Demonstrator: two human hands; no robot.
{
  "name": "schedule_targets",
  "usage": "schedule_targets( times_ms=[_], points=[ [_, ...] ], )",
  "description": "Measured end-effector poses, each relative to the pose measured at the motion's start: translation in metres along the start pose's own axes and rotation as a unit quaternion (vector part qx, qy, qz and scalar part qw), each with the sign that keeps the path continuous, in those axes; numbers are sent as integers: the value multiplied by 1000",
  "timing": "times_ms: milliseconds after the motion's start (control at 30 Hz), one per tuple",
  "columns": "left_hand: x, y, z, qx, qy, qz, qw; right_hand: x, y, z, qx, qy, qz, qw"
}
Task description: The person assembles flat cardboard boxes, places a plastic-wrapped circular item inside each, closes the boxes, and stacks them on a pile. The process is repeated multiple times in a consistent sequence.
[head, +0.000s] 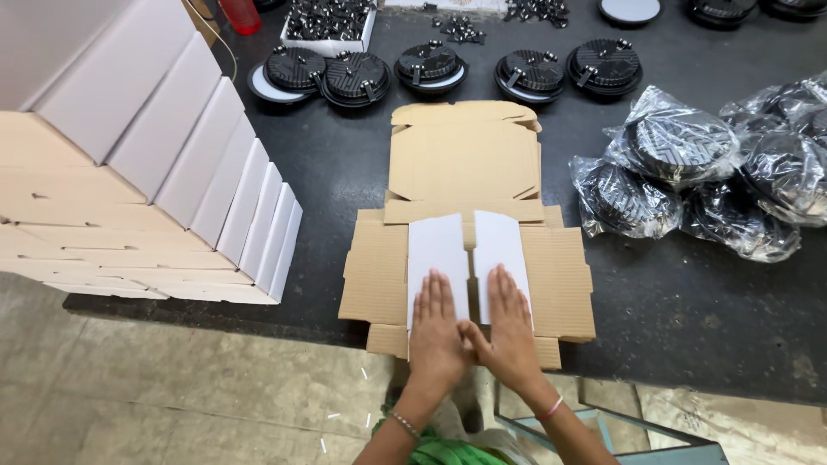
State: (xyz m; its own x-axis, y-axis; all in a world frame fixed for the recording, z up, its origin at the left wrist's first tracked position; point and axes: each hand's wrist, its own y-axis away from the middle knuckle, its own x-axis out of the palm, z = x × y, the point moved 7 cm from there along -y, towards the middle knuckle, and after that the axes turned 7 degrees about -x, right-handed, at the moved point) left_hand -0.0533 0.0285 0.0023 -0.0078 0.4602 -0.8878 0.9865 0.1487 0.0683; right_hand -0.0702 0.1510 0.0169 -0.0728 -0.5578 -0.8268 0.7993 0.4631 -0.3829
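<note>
1. At the near edge of the dark worktable (689, 319) lies a flat, unfolded brown cardboard box blank (465, 164), its far end stretching away from the person and its near end overhanging the table edge a little.
2. Two white flaps (439, 245) are folded inward over the middle of the blank, side by side with a narrow gap between them.
3. The left hand (435, 331) lies flat and open, palm down, fingers stretched out on the near end of the left white flap; it grips nothing.
4. The right hand (510, 331) lies the same way on the right flap, open and pressing down; the two thumbs meet or nearly meet between the hands.
5. To the left, a stack of flat white-and-brown box blanks (164, 181) leans in a fanned pile on the table corner.
6. Along the far side stands a row of round black finned fittings (431, 65), well apart from the hands.
7. To the right, several of the same kind of round pieces sit wrapped in clear plastic bags (680, 146).
8. A white tray of small dark parts (327, 21) sits at the far edge, with a red container (241, 13) beside it.
</note>
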Motion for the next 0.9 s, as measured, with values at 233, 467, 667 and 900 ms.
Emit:
schedule_targets(
  times_ms=[233,467,667,900],
  points=[
    [-8,-7,2,64,13,1,998,22,-5,-39,47,-79,3,996],
    [-26,-101,93,-166,640,-5,750,19,-42,-165,348,-572,-167,724],
    [-17,-126,97,-157,687,25,710,28,-43,-174,347,-617,-75,702],
    [-49,-135,68,3,114,-136,984,14,-88,-121,127,-56,-56,989]
  ],
)
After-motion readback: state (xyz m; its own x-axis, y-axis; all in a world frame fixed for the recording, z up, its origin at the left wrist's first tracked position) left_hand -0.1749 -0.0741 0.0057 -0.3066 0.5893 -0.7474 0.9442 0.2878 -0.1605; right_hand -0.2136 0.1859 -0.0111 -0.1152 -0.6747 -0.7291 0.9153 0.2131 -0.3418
